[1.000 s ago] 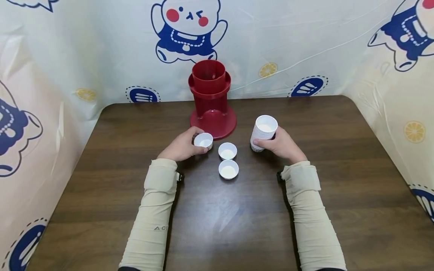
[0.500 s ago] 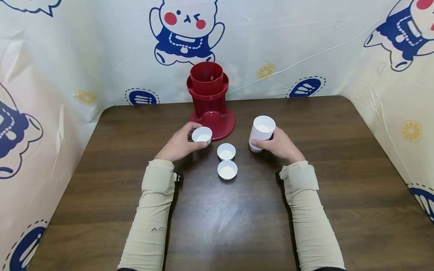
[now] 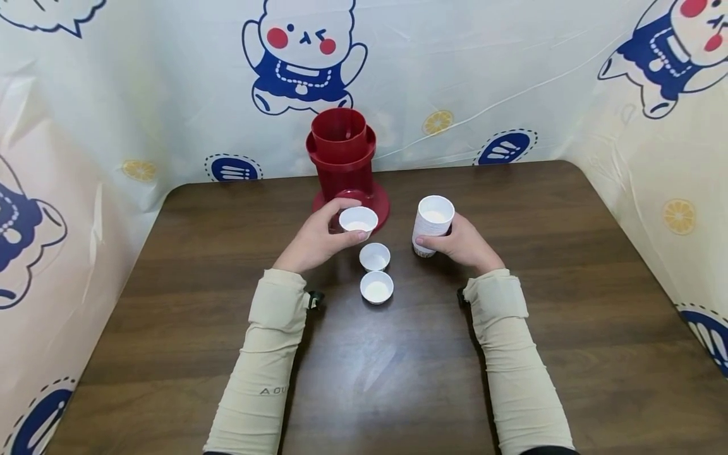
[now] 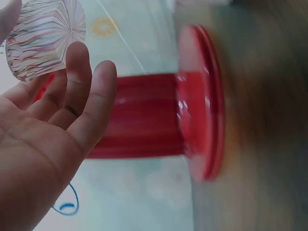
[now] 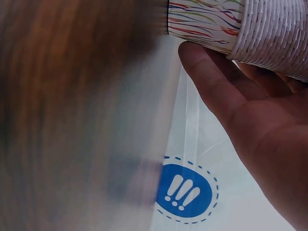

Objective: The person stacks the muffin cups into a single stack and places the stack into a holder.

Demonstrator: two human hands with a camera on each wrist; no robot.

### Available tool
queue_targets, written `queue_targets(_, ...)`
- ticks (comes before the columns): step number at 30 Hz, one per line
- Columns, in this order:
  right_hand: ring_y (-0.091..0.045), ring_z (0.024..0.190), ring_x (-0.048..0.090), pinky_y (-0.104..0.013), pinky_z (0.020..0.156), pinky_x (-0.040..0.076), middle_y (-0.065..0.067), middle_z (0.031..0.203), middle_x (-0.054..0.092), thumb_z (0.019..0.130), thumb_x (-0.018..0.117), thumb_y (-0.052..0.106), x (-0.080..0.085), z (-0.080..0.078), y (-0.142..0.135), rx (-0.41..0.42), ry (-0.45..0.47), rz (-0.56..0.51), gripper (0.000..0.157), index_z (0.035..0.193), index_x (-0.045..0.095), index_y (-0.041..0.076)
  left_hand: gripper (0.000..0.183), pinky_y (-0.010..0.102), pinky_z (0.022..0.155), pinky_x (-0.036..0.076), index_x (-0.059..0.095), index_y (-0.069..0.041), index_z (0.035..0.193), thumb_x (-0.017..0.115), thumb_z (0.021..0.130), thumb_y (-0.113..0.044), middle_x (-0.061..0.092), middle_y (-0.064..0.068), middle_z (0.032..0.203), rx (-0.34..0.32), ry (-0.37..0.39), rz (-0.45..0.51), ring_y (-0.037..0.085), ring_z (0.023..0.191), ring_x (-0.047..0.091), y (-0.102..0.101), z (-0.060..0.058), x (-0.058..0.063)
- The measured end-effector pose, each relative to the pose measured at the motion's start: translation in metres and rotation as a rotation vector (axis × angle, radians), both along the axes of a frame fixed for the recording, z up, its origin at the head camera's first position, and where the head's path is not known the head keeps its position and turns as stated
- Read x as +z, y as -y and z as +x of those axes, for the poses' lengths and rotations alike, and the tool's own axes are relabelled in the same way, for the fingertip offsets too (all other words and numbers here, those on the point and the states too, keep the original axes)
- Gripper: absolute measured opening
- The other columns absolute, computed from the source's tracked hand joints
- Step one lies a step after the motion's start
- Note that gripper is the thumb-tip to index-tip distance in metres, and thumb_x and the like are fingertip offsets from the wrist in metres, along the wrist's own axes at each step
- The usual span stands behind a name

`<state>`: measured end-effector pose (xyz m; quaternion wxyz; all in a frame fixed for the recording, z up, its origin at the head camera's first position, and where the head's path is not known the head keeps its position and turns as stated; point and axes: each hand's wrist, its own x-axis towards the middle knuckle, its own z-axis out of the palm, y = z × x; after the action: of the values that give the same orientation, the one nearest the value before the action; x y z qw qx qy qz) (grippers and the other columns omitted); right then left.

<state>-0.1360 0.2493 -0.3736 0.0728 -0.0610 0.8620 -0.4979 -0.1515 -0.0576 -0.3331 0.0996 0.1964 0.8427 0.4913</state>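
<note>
My left hand (image 3: 321, 237) pinches a white paper cup (image 3: 358, 220) by its side, between thumb and fingers, in front of the red stand's base. Coloured wavy stripes cover this cup's outside in the left wrist view, where the base of the cup (image 4: 45, 41) faces the camera. Just nearer to me, two more paper cups stand mouth up, a farther one (image 3: 375, 258) and a nearer one (image 3: 377, 288), rims close together. To their right, my right hand (image 3: 463, 243) grips a tall stack of nested paper cups (image 3: 435, 218), mouths up; its striped bottom cup shows in the right wrist view.
A red cylindrical stand (image 3: 341, 148) with a wide round base rises at the back of the brown wooden table (image 3: 239, 227). Cartoon-printed curtain (image 3: 409, 69) hangs close behind the table and along both sides.
My left hand has raised its cup and carried it to the right, toward the farther standing cup. The right hand keeps its hold on the stack in place. The head view has shifted slightly.
</note>
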Motion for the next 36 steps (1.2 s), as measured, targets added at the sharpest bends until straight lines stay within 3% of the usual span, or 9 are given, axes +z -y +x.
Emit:
queue_targets(4,-0.034,0.112,0.056,-0.05,0.101,0.043,-0.019,0.125,0.06,0.084,0.083,0.022,0.0,-0.001,0.0,-0.004,-0.004,-0.006,0.065,0.136,0.05,-0.001,0.06,0.043,0.099,0.045,0.055,-0.022,0.14,0.08,0.086,-0.033,0.054,-0.004,0.134,-0.035,-0.03,0.063,0.018,0.121,0.048,-0.015,-0.002,0.008)
queue_targets(10,-0.032,0.108,0.058,-0.047,0.098,0.045,-0.018,0.12,0.062,0.083,0.084,0.02,0.0,-0.001,-0.001,-0.003,-0.021,-0.03,0.062,0.133,0.053,-0.001,0.06,0.04,0.092,0.049,0.054,-0.019,0.141,0.08,0.087,-0.027,0.058,0.002,0.127,-0.042,-0.03,0.162,0.021,0.112,0.053,-0.041,-0.007,0.022)
queue_targets(15,-0.031,0.104,0.059,-0.046,0.096,0.045,-0.017,0.116,0.063,0.083,0.084,0.019,-0.003,-0.002,0.002,0.012,-0.04,-0.063,0.059,0.13,0.055,-0.001,0.06,0.035,0.092,0.05,0.053,-0.014,0.143,0.078,0.089,-0.023,0.059,0.005,0.126,-0.083,-0.02,0.204,0.023,0.109,0.058,-0.062,-0.011,0.026)
queue_targets(23,-0.031,0.106,0.057,-0.046,0.097,0.045,-0.017,0.119,0.062,0.084,0.083,0.019,-0.003,0.001,0.004,0.03,-0.032,-0.073,0.062,0.134,0.052,-0.001,0.063,0.029,0.096,0.05,0.05,-0.012,0.147,0.076,0.091,-0.025,0.057,0.005,0.135,-0.133,-0.005,0.15,0.018,0.115,0.059,-0.085,-0.017,0.027)
queue_targets(36,-0.031,0.108,0.057,-0.047,0.098,0.045,-0.016,0.122,0.061,0.085,0.082,0.021,-0.003,-0.001,-0.001,0.036,-0.027,-0.092,0.064,0.137,0.05,0.002,0.06,0.029,0.095,0.049,0.051,-0.014,0.146,0.075,0.092,-0.027,0.061,0.003,0.129,-0.163,-0.008,0.116,0.015,0.113,0.06,-0.11,-0.018,0.031)
